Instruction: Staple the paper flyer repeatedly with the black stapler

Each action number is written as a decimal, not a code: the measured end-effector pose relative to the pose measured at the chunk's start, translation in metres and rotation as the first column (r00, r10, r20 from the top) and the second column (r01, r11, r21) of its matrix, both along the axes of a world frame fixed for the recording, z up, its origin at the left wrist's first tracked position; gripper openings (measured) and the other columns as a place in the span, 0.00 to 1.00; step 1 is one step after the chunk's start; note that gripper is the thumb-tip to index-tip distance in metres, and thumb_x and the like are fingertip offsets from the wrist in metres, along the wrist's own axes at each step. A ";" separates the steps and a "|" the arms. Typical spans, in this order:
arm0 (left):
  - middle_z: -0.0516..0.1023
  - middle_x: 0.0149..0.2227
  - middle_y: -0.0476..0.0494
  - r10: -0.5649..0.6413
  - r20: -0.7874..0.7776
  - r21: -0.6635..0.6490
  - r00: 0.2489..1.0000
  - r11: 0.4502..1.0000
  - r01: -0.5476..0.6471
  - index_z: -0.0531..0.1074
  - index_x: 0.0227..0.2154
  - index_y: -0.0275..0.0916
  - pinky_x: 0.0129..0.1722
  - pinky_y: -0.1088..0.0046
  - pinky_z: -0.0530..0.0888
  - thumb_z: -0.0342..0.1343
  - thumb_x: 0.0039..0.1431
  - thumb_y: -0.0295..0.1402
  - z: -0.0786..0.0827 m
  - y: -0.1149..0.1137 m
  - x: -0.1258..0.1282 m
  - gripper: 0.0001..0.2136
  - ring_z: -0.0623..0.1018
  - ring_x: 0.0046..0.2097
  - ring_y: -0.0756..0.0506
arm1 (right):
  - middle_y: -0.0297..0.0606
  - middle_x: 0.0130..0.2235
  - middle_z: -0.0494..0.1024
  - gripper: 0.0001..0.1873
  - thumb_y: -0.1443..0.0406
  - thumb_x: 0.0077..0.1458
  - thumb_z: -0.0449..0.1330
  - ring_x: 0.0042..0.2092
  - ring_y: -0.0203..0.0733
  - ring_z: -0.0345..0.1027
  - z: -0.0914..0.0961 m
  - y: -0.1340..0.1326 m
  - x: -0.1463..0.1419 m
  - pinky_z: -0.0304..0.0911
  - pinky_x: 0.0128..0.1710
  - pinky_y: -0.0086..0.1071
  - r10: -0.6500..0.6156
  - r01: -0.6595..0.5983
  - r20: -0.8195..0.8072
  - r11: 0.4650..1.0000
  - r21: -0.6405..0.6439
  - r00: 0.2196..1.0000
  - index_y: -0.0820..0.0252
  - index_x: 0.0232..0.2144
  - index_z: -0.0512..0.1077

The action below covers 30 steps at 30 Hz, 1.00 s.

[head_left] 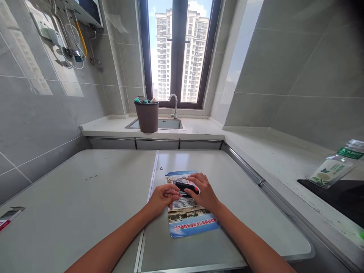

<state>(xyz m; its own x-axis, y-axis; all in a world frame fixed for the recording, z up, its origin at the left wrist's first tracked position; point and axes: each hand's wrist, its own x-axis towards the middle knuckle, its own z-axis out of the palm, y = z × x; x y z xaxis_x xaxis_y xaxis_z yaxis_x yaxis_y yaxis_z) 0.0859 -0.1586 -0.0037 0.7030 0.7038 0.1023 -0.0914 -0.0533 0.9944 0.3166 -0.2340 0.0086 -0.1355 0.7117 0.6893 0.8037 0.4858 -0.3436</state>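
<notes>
A colourful printed leaflet [190,222] lies flat on the white table [85,197], slightly right of the table's middle seam. On its upper part rests a small black stapler-like tool with a red end [186,187]. My right hand [203,191] curls over the tool from the right, fingers wrapped on it. My left hand [162,196] meets it from the left, fingertips pinched at the tool's left end and the paper beneath.
A brown bin [147,116] stands on the counter beside the sink [167,123] and tap under the window. At the right, a plastic bottle [335,167] lies by a black hob [338,197]. A small card [8,217] sits at the table's left edge.
</notes>
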 end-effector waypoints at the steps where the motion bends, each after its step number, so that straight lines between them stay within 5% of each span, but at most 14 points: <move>1: 0.86 0.38 0.38 -0.018 -0.003 -0.005 1.000 1.000 0.018 0.77 0.42 0.35 0.20 0.77 0.74 0.72 0.53 0.44 -0.001 -0.002 0.001 0.20 0.76 0.20 0.52 | 0.46 0.48 0.78 0.17 0.63 0.62 0.64 0.48 0.50 0.69 0.002 -0.003 -0.004 0.65 0.50 0.48 0.028 -0.032 0.045 0.996 0.082 0.999 0.56 0.53 0.73; 7: 0.84 0.29 0.47 -0.120 0.021 -0.024 0.993 0.992 0.120 0.73 0.41 0.37 0.20 0.79 0.74 0.72 0.54 0.41 -0.004 -0.004 0.000 0.19 0.79 0.20 0.50 | 0.44 0.46 0.80 0.21 0.71 0.64 0.55 0.40 0.44 0.68 0.000 -0.011 -0.024 0.64 0.45 0.43 0.239 -0.352 0.396 0.904 0.244 0.886 0.59 0.59 0.69; 20: 0.82 0.27 0.47 -0.062 0.041 -0.016 0.997 0.998 0.063 0.72 0.39 0.37 0.22 0.74 0.75 0.74 0.47 0.48 -0.005 -0.004 0.001 0.24 0.78 0.21 0.48 | 0.41 0.46 0.83 0.12 0.71 0.68 0.53 0.39 0.42 0.69 -0.007 -0.008 -0.027 0.66 0.41 0.39 0.284 -0.380 0.339 0.887 0.263 0.897 0.56 0.47 0.74; 23: 0.82 0.30 0.45 0.090 0.032 0.119 0.995 0.989 -0.093 0.72 0.41 0.38 0.24 0.74 0.72 0.65 0.57 0.52 0.000 -0.002 -0.003 0.22 0.76 0.22 0.50 | 0.40 0.44 0.83 0.11 0.70 0.67 0.54 0.40 0.44 0.71 -0.005 0.000 -0.006 0.66 0.43 0.42 0.138 -0.183 0.180 0.948 0.259 0.974 0.53 0.42 0.76; 25: 0.79 0.27 0.48 0.250 0.012 0.233 0.968 0.941 -0.245 0.72 0.40 0.39 0.24 0.75 0.69 0.56 0.65 0.52 0.002 0.004 -0.007 0.18 0.72 0.21 0.51 | 0.40 0.41 0.83 0.10 0.68 0.66 0.55 0.41 0.46 0.72 -0.004 0.008 0.022 0.64 0.46 0.43 -0.128 0.129 -0.019 0.960 0.249 0.992 0.54 0.38 0.77; 27: 0.75 0.23 0.51 0.398 -0.028 0.341 0.917 0.866 -0.365 0.72 0.37 0.40 0.26 0.75 0.67 0.53 0.68 0.48 0.001 0.014 -0.011 0.15 0.71 0.23 0.49 | 0.42 0.40 0.83 0.10 0.65 0.64 0.56 0.43 0.50 0.73 -0.007 0.017 0.055 0.63 0.48 0.46 -0.400 0.429 -0.200 0.894 0.129 0.894 0.55 0.37 0.78; 30: 0.76 0.27 0.49 0.534 -0.120 0.465 0.837 0.775 -0.428 0.73 0.33 0.40 0.33 0.73 0.70 0.58 0.62 0.41 -0.002 0.034 -0.018 0.09 0.76 0.30 0.46 | 0.41 0.36 0.84 0.10 0.59 0.57 0.61 0.35 0.49 0.74 -0.024 0.027 0.098 0.66 0.42 0.41 -0.550 0.516 -0.373 0.834 -0.196 0.747 0.55 0.33 0.80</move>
<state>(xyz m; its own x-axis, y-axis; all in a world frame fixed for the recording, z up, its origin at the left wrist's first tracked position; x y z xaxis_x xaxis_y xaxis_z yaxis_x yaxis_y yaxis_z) 0.0682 -0.1251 -0.0058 0.3222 0.8861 0.3331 0.2858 -0.4265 0.8582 0.4148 -0.2068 -0.0150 0.5547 0.6362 0.5363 0.7075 -0.0214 -0.7064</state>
